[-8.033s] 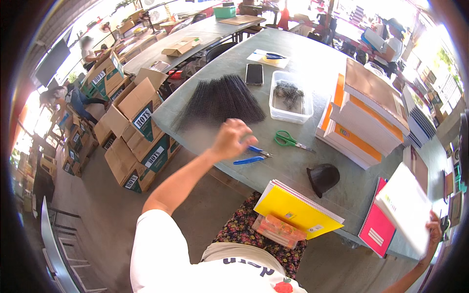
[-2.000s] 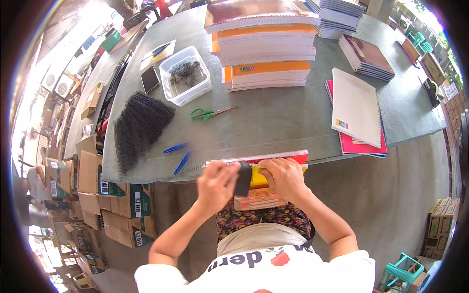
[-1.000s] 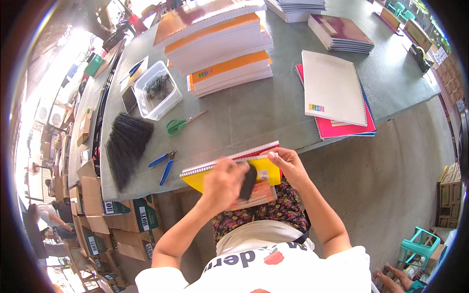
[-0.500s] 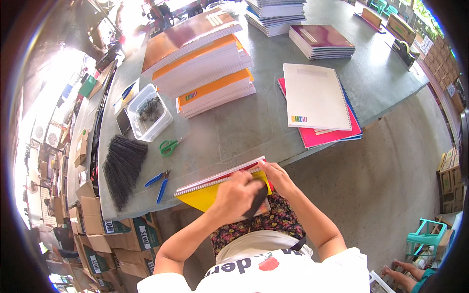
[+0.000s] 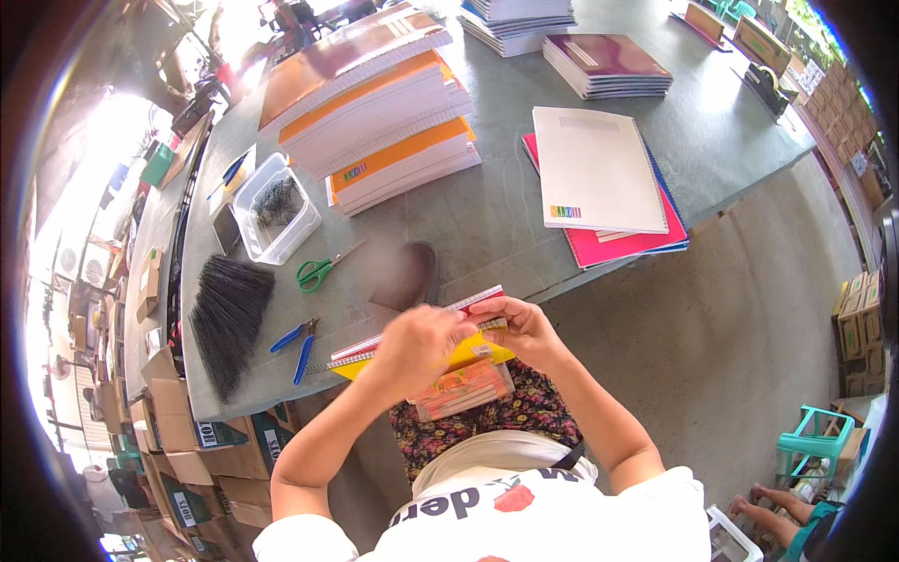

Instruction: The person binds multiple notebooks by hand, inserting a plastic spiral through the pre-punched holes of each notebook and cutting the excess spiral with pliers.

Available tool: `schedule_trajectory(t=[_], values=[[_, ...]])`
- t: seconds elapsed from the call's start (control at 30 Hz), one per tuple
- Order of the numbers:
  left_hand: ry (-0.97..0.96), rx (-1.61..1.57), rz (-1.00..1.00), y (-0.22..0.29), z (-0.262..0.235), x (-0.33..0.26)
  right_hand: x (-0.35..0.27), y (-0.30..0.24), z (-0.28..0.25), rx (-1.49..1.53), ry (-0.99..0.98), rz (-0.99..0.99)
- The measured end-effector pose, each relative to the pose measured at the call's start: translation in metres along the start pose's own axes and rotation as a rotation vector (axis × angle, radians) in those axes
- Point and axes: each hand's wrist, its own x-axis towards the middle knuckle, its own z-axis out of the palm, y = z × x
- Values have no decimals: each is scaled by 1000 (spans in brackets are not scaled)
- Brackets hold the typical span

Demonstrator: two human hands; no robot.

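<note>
A yellow-covered spiral notebook lies at the table's near edge, overhanging my lap, its coil edge facing away from me. My right hand grips the right end of that coil edge, thumb and fingers pinched on it. Over the middle of the notebook is my left hand, slightly blurred, fingers curled in toward the right hand's fingertips; whatever they pinch is hidden. Just beyond, a dark, rounded, sole-shaped piece rests on the table. An orange patterned flat item sticks out below the notebook, above my lap.
Left on the table are blue-handled cutters, green scissors, a heap of black coils and a clear plastic bin. Tall notebook stacks stand behind. A white notebook tops others at right.
My left hand has set the dark sole-shaped piece down on the table beyond the notebook and come back to the coil edge. The orange patterned item shows more now.
</note>
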Motion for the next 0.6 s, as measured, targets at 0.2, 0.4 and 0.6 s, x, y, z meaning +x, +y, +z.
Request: schedule_trajectory(t=[0.2,0.4,0.6], values=[[11,-37,-73,8,13,11,-10,23,-12,-327,79,203],[62,-208,1,12,38,17,-15,27,-16,-600,73,132],[197,-331,57,10,44,20,-22,15,4,-872,187,24]])
